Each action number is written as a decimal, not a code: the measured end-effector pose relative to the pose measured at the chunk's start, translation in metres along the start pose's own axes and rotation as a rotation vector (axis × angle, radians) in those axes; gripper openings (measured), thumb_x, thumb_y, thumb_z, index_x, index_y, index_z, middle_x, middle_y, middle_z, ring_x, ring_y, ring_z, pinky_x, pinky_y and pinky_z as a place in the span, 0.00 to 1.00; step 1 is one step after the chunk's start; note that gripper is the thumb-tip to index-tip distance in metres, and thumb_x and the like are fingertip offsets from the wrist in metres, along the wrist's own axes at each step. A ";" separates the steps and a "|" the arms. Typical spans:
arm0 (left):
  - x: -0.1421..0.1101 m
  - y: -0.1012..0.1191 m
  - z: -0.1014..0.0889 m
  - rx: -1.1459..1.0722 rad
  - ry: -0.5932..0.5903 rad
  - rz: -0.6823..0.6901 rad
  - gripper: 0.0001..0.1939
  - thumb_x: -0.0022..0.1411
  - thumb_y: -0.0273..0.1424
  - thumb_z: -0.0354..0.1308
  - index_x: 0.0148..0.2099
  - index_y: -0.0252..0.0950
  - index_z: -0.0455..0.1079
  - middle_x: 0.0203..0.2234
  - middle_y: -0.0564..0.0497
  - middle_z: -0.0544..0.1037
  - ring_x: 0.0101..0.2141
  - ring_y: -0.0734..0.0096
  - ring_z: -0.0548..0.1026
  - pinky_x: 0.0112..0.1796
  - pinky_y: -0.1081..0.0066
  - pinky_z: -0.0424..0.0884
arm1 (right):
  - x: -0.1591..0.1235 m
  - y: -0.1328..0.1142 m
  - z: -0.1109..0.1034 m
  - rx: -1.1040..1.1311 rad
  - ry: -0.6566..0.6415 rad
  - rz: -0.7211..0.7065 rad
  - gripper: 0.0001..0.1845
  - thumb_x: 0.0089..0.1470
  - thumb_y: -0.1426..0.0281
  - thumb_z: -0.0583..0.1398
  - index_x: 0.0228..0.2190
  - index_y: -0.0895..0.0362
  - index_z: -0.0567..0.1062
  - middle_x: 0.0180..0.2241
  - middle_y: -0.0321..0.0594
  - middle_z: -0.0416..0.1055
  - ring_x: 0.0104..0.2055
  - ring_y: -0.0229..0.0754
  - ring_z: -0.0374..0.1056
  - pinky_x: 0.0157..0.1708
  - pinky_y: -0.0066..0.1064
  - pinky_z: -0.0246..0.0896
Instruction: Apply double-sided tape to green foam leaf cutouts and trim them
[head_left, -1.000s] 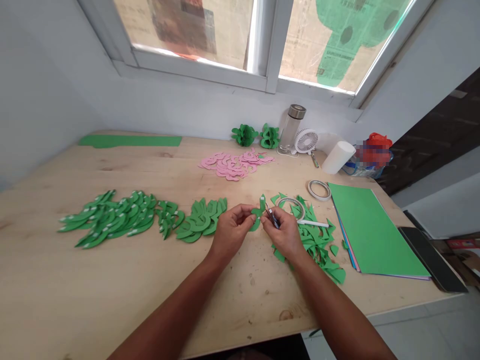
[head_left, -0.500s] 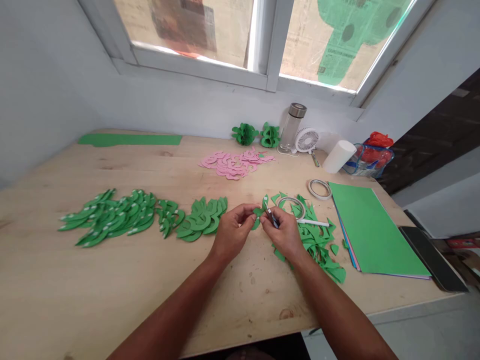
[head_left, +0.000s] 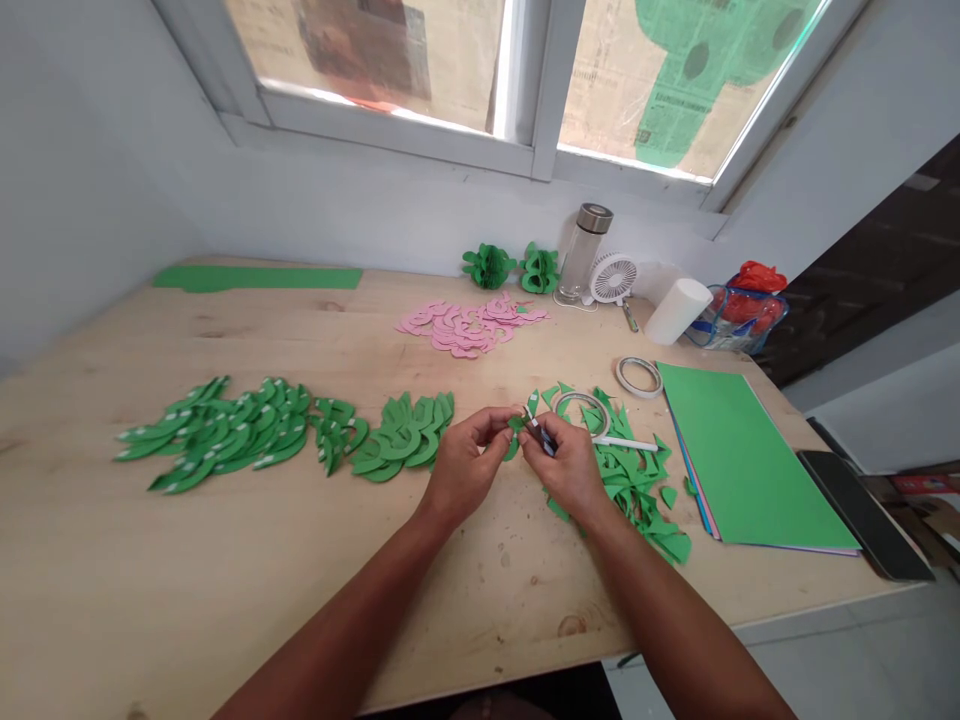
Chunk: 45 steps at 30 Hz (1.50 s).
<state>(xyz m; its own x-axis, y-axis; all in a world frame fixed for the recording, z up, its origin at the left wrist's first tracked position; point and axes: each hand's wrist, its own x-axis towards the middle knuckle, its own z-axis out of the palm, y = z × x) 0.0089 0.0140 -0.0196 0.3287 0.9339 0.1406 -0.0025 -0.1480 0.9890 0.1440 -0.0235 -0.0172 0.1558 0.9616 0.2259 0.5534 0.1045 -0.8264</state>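
Near the middle of the table, my left hand (head_left: 469,455) is closed in a pinch on a small green paper piece (head_left: 515,424). My right hand (head_left: 566,460) grips dark-handled scissors (head_left: 541,436), their blades pointing away from me beside that piece. Part of the handles is hidden by my fingers. Just beyond the blades is a green strip with a white patch (head_left: 533,400). Left of my left hand lie stacked green paper curves (head_left: 405,435) and a spread of green pieces with white patches (head_left: 240,430). Green offcuts (head_left: 637,490) are scattered by my right hand.
Two tape rolls (head_left: 639,377) and a white pen (head_left: 628,443) lie on the right, near a stack of green sheets (head_left: 750,455) and a black phone-like slab (head_left: 862,515). Pink cutouts (head_left: 465,328), a glass bottle (head_left: 583,260) and a small fan (head_left: 613,278) are at the back.
The scissor blades look more spread apart, and the small green paper has shifted slightly between my fingers. Both hands stay in nearly the same place.
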 end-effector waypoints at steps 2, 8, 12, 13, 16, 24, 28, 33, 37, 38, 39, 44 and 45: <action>0.000 0.000 0.000 0.001 -0.002 0.003 0.10 0.53 0.30 0.55 0.39 0.34 0.73 0.33 0.48 0.79 0.35 0.66 0.76 0.37 0.69 0.72 | 0.000 0.000 0.000 -0.009 -0.001 0.001 0.05 0.47 0.70 0.56 0.22 0.57 0.67 0.18 0.29 0.56 0.20 0.32 0.52 0.21 0.23 0.47; 0.000 -0.003 0.000 0.005 -0.009 0.017 0.10 0.53 0.29 0.55 0.39 0.34 0.73 0.33 0.48 0.79 0.35 0.67 0.76 0.37 0.69 0.71 | 0.000 0.000 -0.001 -0.024 0.008 -0.010 0.05 0.46 0.70 0.57 0.22 0.57 0.66 0.18 0.29 0.57 0.21 0.32 0.53 0.21 0.23 0.47; 0.000 -0.004 0.000 0.009 -0.014 0.014 0.10 0.54 0.29 0.55 0.39 0.35 0.72 0.33 0.49 0.79 0.35 0.67 0.76 0.37 0.70 0.71 | 0.000 0.000 -0.001 -0.034 0.005 -0.007 0.04 0.46 0.70 0.57 0.22 0.57 0.67 0.18 0.30 0.58 0.21 0.33 0.54 0.21 0.23 0.47; 0.000 -0.004 0.000 0.006 -0.013 0.016 0.10 0.54 0.29 0.55 0.39 0.35 0.72 0.33 0.49 0.79 0.35 0.67 0.76 0.37 0.70 0.71 | 0.000 0.000 -0.001 -0.040 0.005 -0.010 0.04 0.46 0.70 0.57 0.22 0.57 0.67 0.18 0.30 0.58 0.21 0.33 0.54 0.21 0.23 0.47; 0.000 -0.006 0.000 0.005 -0.013 0.024 0.10 0.54 0.29 0.55 0.39 0.34 0.72 0.33 0.49 0.79 0.34 0.68 0.76 0.36 0.70 0.71 | 0.000 0.000 -0.001 -0.060 0.010 -0.024 0.05 0.46 0.69 0.57 0.22 0.57 0.66 0.18 0.30 0.58 0.21 0.33 0.54 0.21 0.24 0.47; 0.001 -0.008 0.000 0.031 -0.024 0.030 0.11 0.55 0.30 0.54 0.40 0.34 0.71 0.33 0.48 0.78 0.33 0.69 0.75 0.34 0.71 0.70 | 0.000 -0.001 -0.001 -0.089 0.008 -0.026 0.04 0.46 0.70 0.56 0.22 0.57 0.67 0.18 0.30 0.59 0.21 0.33 0.53 0.21 0.23 0.47; 0.000 -0.006 0.000 0.024 -0.017 0.018 0.10 0.54 0.30 0.54 0.40 0.34 0.72 0.33 0.48 0.79 0.33 0.69 0.75 0.34 0.72 0.70 | 0.000 -0.001 -0.002 -0.089 0.004 -0.021 0.04 0.45 0.70 0.56 0.22 0.57 0.67 0.18 0.30 0.58 0.21 0.33 0.53 0.21 0.23 0.47; 0.000 -0.005 0.000 0.012 -0.016 0.021 0.11 0.54 0.30 0.55 0.40 0.34 0.72 0.33 0.48 0.79 0.33 0.68 0.75 0.35 0.70 0.71 | 0.000 -0.002 -0.002 -0.080 0.002 -0.022 0.04 0.46 0.70 0.56 0.22 0.57 0.66 0.18 0.30 0.58 0.21 0.33 0.53 0.22 0.24 0.47; 0.000 -0.002 0.001 -0.012 -0.012 0.012 0.11 0.53 0.30 0.55 0.40 0.34 0.72 0.32 0.48 0.78 0.34 0.67 0.76 0.36 0.69 0.71 | 0.000 -0.002 -0.002 -0.071 0.004 -0.019 0.04 0.45 0.70 0.56 0.22 0.57 0.66 0.18 0.30 0.58 0.21 0.33 0.53 0.21 0.24 0.47; 0.000 -0.002 0.001 -0.016 -0.014 0.009 0.12 0.53 0.30 0.56 0.40 0.34 0.72 0.32 0.48 0.78 0.34 0.67 0.75 0.36 0.70 0.71 | 0.000 -0.002 -0.002 -0.070 0.003 -0.018 0.04 0.45 0.70 0.56 0.22 0.57 0.66 0.18 0.30 0.58 0.21 0.33 0.53 0.21 0.24 0.46; 0.000 -0.001 0.001 -0.016 -0.016 0.008 0.12 0.53 0.29 0.56 0.41 0.34 0.72 0.32 0.48 0.78 0.33 0.67 0.75 0.35 0.70 0.71 | 0.000 -0.002 -0.003 -0.069 0.003 -0.018 0.04 0.45 0.70 0.56 0.22 0.57 0.66 0.18 0.30 0.59 0.21 0.33 0.53 0.21 0.24 0.46; 0.000 -0.005 0.001 0.030 -0.027 0.018 0.14 0.53 0.28 0.56 0.43 0.34 0.72 0.31 0.49 0.78 0.32 0.69 0.75 0.34 0.71 0.70 | 0.000 -0.001 -0.002 -0.060 0.002 -0.029 0.04 0.46 0.70 0.56 0.23 0.57 0.68 0.18 0.30 0.59 0.21 0.33 0.53 0.22 0.23 0.47; 0.000 -0.006 0.001 0.037 -0.026 0.019 0.14 0.53 0.28 0.56 0.43 0.34 0.71 0.31 0.49 0.78 0.32 0.69 0.75 0.35 0.70 0.70 | 0.000 -0.001 -0.002 -0.056 0.001 -0.030 0.04 0.46 0.70 0.57 0.23 0.57 0.68 0.18 0.30 0.59 0.21 0.33 0.53 0.22 0.23 0.47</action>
<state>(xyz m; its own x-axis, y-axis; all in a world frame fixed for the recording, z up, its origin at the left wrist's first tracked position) 0.0098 0.0141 -0.0256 0.3533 0.9222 0.1573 0.0261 -0.1778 0.9837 0.1454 -0.0239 -0.0152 0.1395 0.9579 0.2508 0.6027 0.1188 -0.7890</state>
